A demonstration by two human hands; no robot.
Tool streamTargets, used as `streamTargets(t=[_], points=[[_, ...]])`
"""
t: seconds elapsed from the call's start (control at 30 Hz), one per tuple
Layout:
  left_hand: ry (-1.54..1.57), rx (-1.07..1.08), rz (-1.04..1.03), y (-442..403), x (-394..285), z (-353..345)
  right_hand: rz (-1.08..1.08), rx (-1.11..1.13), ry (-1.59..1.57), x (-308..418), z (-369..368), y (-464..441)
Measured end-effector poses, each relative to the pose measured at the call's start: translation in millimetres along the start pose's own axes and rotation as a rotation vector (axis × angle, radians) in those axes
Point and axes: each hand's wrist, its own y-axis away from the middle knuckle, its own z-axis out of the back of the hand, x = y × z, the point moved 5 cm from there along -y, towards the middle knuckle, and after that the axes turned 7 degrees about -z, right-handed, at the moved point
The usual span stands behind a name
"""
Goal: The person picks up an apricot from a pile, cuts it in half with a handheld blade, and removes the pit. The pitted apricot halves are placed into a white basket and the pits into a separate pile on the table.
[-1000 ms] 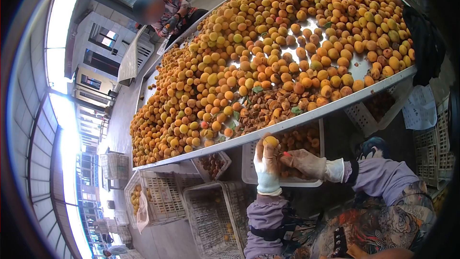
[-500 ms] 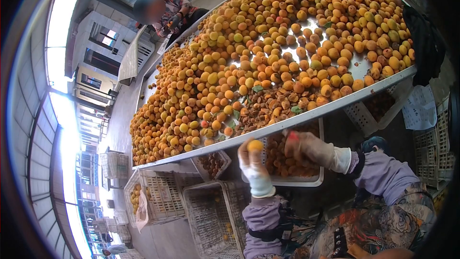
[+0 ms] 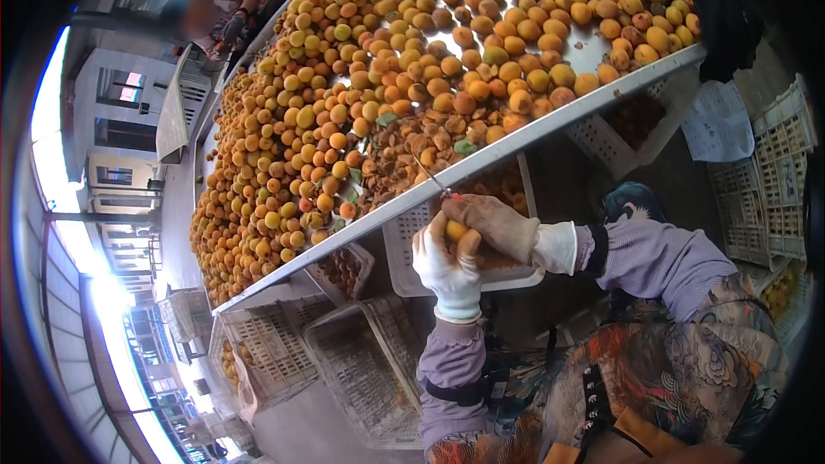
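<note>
Gloved in white with stained fingertips, my left hand [image 3: 449,265] is closed around a yellow-orange apricot [image 3: 455,230]. Right beside it, my right hand [image 3: 494,225] grips a tool with a red handle [image 3: 453,197] and a thin metal shaft that points up and left over the table edge. Both hands meet in front of the metal table's rim [image 3: 481,161], above a white crate [image 3: 406,245] holding orange pieces. Beyond the rim lie many apricots [image 3: 326,112] and a heap of brown-orange pieces [image 3: 412,150].
A person [image 3: 228,13] is at the table's far left side. Below the table stand a large empty crate [image 3: 365,369], a crate with some fruit [image 3: 271,348] and a small crate [image 3: 344,275]. More crates [image 3: 765,172] are at the right, near a white sheet [image 3: 720,120].
The view has shifted, moving the table up and left in the frame. My hands parted, then came back together at the fruit. The tool's metal shaft now shows.
</note>
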Motion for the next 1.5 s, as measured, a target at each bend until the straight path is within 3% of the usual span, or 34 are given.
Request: streamTargets(t=[0.03,0.07,0.13,0.23,0.37,0.4,0.57,0.63,0.67,0.77,0.83,0.9,0.93,1.0,1.03,1.1,1.13,1.17,1.23,1.27,1.37,1.5], points=[[0.001,0.011,0.001,1,0,-2,0.137,-0.06,0.382,4,-3,-2],[0.112,-0.029,0.057,3,1,-4,0.13,-0.065,0.374,4,-5,-2],[0.226,-0.055,0.118,8,1,-8,-0.162,-0.06,-0.618,-11,-8,1],[0.483,-0.112,0.348,16,7,-18,-0.159,-0.102,-0.881,-5,-11,7],[0.551,-0.122,0.52,19,3,-23,-0.123,-0.178,-0.946,-3,-10,8],[0.579,-0.141,0.503,10,-8,-24,-0.093,-0.254,-0.748,-5,-7,5],[0.422,-0.052,0.699,23,14,-20,-0.124,-0.304,-0.441,7,-4,11],[1.041,-0.255,0.885,25,26,-33,0.023,-0.228,-0.631,16,-8,10],[1.211,-0.209,0.948,26,26,-33,0.037,-0.25,-0.531,15,-8,5],[1.216,-0.28,1.024,34,34,-26,-0.067,-0.091,-0.562,5,-12,0],[1.138,-0.202,0.981,43,52,-20,-0.084,-0.076,-0.485,16,-7,5],[1.492,-0.234,1.068,39,50,-20,-0.1,-0.058,-0.402,15,-8,7],[1.492,-0.241,1.065,39,48,-19,-0.012,0.027,-0.521,14,-17,8],[0.818,-0.364,1.049,30,44,1,0.093,0.107,-0.646,26,-20,14],[0.817,-0.369,1.044,30,51,1,0.097,0.112,-0.644,29,-17,13],[1.291,-0.498,1.019,29,62,-7,-0.037,0.054,-0.714,26,-6,9],[1.335,-0.52,1.09,32,68,-5,-0.003,0.008,-0.667,13,-8,1],[1.336,-0.526,1.08,30,65,-2,0.004,0.015,-0.663,15,-5,2],[1.272,-0.471,1.021,25,58,6,-0.046,-0.091,-0.189,17,4,5],[1.285,-0.479,1.05,28,62,6,-0.112,-0.097,-0.163,17,6,6],[1.424,-0.44,1.049,34,75,-2,-0.183,-0.098,-0.105,28,11,9],[1.236,-0.42,1.119,33,60,-1,-0.027,-0.226,-0.4,15,9,0]])
